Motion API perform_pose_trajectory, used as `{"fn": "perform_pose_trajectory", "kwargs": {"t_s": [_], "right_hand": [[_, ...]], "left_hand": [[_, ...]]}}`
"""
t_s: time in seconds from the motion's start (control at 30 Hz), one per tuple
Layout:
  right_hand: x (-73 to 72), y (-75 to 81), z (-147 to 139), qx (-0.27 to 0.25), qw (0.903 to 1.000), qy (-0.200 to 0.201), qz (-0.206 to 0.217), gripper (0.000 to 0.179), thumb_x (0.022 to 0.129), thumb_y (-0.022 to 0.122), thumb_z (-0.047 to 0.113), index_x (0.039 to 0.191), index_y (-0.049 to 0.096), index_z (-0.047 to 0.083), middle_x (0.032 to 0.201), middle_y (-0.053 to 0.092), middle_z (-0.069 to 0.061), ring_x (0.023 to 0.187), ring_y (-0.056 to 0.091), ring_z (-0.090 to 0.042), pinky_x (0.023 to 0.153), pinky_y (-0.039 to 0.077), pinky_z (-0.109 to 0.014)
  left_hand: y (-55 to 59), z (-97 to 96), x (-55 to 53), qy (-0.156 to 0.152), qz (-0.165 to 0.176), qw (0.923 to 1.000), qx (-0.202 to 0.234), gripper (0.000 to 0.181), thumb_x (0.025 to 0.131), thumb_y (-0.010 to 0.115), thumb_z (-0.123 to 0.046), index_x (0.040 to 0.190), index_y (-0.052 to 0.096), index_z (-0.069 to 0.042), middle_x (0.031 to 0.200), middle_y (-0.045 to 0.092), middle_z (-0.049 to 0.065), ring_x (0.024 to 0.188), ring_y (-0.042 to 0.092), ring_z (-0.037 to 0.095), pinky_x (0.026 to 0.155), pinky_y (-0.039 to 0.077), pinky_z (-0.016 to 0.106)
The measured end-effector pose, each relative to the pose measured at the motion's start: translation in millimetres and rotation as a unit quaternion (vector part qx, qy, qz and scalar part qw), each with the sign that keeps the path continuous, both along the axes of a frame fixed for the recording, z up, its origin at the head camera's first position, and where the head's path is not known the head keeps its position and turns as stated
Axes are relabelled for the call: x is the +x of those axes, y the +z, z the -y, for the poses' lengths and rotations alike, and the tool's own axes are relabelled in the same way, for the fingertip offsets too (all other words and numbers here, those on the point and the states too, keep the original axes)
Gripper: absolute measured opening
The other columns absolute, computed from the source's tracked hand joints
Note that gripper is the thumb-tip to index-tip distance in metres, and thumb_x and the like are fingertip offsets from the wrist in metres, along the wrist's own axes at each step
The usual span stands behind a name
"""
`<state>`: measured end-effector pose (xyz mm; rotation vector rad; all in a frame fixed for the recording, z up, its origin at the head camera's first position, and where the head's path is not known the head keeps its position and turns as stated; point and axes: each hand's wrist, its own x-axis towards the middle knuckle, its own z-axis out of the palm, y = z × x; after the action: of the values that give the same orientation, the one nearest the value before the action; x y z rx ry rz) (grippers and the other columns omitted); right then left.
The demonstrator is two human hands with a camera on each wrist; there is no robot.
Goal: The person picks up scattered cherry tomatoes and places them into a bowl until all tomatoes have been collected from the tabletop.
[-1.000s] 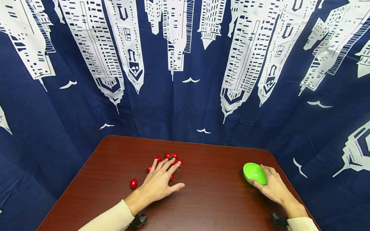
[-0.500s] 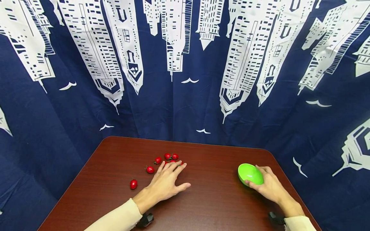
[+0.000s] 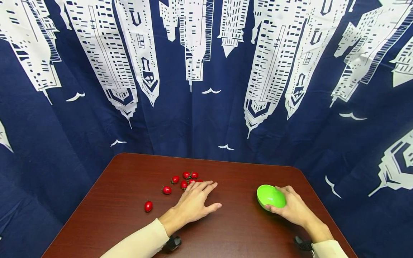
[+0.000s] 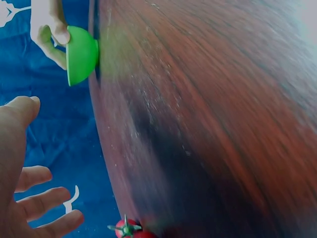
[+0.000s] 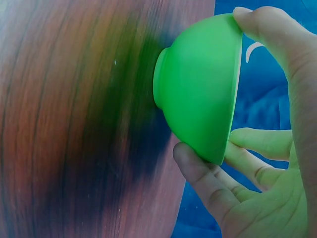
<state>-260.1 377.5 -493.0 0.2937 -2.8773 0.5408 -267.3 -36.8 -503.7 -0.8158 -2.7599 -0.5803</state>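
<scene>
My right hand grips a small green bowl at the table's right side, thumb and fingers at its rim. The right wrist view shows the bowl just off the tabletop, its foot facing the wood. With fingers stretched out and holding nothing, my left hand hovers over the middle of the table. Just beyond its fingers lies a cluster of several red cherry tomatoes, partly covered by the fingertips. Looser ones lie to the left: one tomato, a second tomato and a nearer tomato.
Everything lies on a dark reddish-brown table with rounded far corners. Behind and around it hangs a navy curtain printed with white buildings and birds. A black strap circles the right wrist.
The green bowl has moved left in my right hand, towards the middle. My left hand has drifted right, leaving more of the tomatoes uncovered. The tomatoes stay in place.
</scene>
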Motion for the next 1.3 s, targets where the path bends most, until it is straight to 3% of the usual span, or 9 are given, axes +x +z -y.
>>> {"fn": "perform_pose_trajectory", "kwargs": {"t_s": [0.27, 0.8, 1.07, 1.3], "right_hand": [[0.3, -4.1, 15, -0.003, 0.9997, 0.022, -0.009, 0.1, 0.081, 0.103, 0.061, 0.149, 0.072, -0.005, 0.127, 0.071, -0.015, 0.106, 0.073, -0.023, 0.09, 0.065, -0.039], [1.2, -5.7, 48, -0.013, 0.9978, 0.065, 0.008, 0.1, 0.081, 0.102, 0.065, 0.15, 0.072, 0.0, 0.126, 0.07, -0.008, 0.106, 0.073, -0.015, 0.091, 0.067, -0.037], [2.1, -5.7, 59, -0.021, 0.9954, 0.092, 0.016, 0.098, 0.081, 0.102, 0.063, 0.151, 0.071, 0.001, 0.125, 0.068, -0.005, 0.104, 0.07, -0.013, 0.088, 0.066, -0.031], [4.0, -6.8, 71, -0.042, 0.9925, 0.111, 0.03, 0.098, 0.081, 0.102, 0.061, 0.152, 0.071, 0.002, 0.125, 0.068, -0.003, 0.104, 0.069, -0.012, 0.087, 0.063, -0.026]], "left_hand": [[0.9, -20.0, 1.1, -0.018, 0.001, 0.9998, -0.003, 0.078, 0.108, 0.074, -0.066, 0.171, 0.059, -0.023, 0.172, 0.065, 0.001, 0.158, 0.062, 0.03, 0.138, 0.042, 0.063], [-6.7, -58.6, -1.9, -0.062, -0.032, 0.9973, -0.02, 0.073, 0.11, 0.073, -0.065, 0.167, 0.064, -0.022, 0.165, 0.07, -0.002, 0.153, 0.067, 0.025, 0.132, 0.051, 0.059], [-10.8, -65.1, -4.2, -0.074, -0.037, 0.9965, -0.015, 0.069, 0.111, 0.072, -0.065, 0.164, 0.067, -0.021, 0.161, 0.073, -0.001, 0.15, 0.069, 0.025, 0.127, 0.055, 0.064], [-11.4, -64.0, -3.6, -0.064, -0.02, 0.9972, -0.035, 0.067, 0.11, 0.072, -0.065, 0.161, 0.07, -0.02, 0.161, 0.073, -0.004, 0.15, 0.069, 0.021, 0.133, 0.051, 0.058]]}}
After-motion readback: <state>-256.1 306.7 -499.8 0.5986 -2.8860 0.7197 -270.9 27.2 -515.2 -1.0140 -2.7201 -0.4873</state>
